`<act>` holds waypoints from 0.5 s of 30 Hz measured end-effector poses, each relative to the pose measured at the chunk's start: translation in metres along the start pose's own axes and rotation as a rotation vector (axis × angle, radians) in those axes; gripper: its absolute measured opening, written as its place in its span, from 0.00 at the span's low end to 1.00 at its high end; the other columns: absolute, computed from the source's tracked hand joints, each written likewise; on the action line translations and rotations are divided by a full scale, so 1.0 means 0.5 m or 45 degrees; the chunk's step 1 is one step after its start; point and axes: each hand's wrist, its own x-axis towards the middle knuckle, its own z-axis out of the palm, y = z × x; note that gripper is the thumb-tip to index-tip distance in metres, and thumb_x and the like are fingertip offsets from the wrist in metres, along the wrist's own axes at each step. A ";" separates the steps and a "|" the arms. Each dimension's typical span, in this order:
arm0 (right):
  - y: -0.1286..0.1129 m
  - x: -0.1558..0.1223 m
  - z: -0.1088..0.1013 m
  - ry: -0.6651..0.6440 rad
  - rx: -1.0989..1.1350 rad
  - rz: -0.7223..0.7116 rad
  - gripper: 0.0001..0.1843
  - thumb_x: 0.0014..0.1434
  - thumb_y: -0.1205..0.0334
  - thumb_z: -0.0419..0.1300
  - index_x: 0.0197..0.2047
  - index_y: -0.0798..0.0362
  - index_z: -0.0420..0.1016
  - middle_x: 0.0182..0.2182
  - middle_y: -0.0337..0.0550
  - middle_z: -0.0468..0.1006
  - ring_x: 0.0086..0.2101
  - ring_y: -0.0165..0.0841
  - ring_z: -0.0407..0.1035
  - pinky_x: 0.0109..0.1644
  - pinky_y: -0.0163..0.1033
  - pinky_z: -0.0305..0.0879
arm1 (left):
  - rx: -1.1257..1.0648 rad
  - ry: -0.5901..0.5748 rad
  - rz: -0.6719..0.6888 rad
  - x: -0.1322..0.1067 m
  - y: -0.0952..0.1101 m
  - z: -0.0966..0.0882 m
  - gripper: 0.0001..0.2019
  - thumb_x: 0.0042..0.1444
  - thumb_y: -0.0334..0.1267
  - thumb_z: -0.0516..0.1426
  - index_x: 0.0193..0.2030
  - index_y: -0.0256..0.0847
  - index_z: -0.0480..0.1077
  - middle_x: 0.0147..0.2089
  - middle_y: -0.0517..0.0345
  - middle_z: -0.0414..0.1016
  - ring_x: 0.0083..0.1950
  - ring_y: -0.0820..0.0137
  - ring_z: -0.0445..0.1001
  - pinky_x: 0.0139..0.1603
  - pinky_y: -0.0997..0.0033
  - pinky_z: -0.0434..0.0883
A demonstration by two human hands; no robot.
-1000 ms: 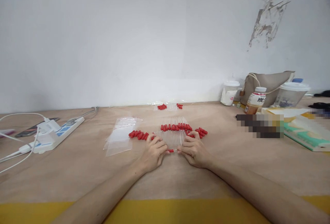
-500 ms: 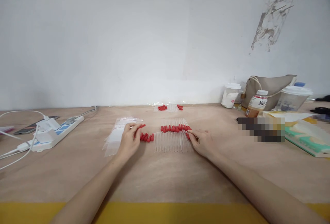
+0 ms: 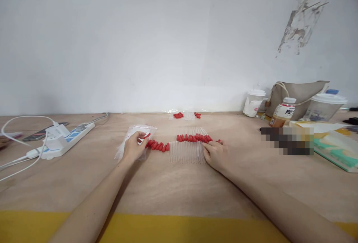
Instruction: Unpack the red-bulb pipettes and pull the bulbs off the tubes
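Note:
My left hand (image 3: 136,147) pinches a small red rubber bulb (image 3: 147,135) between thumb and fingers, above clear zip bags (image 3: 123,144). Beside it, a slanting row of loose red rubber bulbs (image 3: 159,146) lies on the table. Thin clear glass tubes (image 3: 183,152) lie side by side in the middle. Behind them is a row of glass tubes capped with red bulbs (image 3: 192,138). My right hand (image 3: 217,154) is closed, its fingertips at a glass tube on the right end of the near row. A bit of red shows by its knuckles; the fingers partly hide what they grip.
Against the wall lies a clear bag with red bulbs (image 3: 178,115). A power strip (image 3: 69,140) with white cables and a phone are at left. At right stand a paper cup (image 3: 254,104), a drink bottle (image 3: 283,113), a grey bag, a plastic tub and a green-white packet (image 3: 335,150).
My left hand has moved left, away from the loose bulbs, with a red bulb in its fingers. My right hand has settled lower by the tube row's right end. The view has shifted slightly.

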 end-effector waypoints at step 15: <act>-0.006 -0.006 -0.017 -0.185 0.097 -0.076 0.21 0.54 0.43 0.48 0.39 0.50 0.70 0.32 0.43 0.71 0.34 0.35 0.64 0.42 0.44 0.47 | 0.044 -0.194 0.217 -0.012 0.017 0.010 0.12 0.50 0.46 0.52 0.34 0.42 0.70 0.33 0.59 0.74 0.32 0.70 0.69 0.32 0.72 0.64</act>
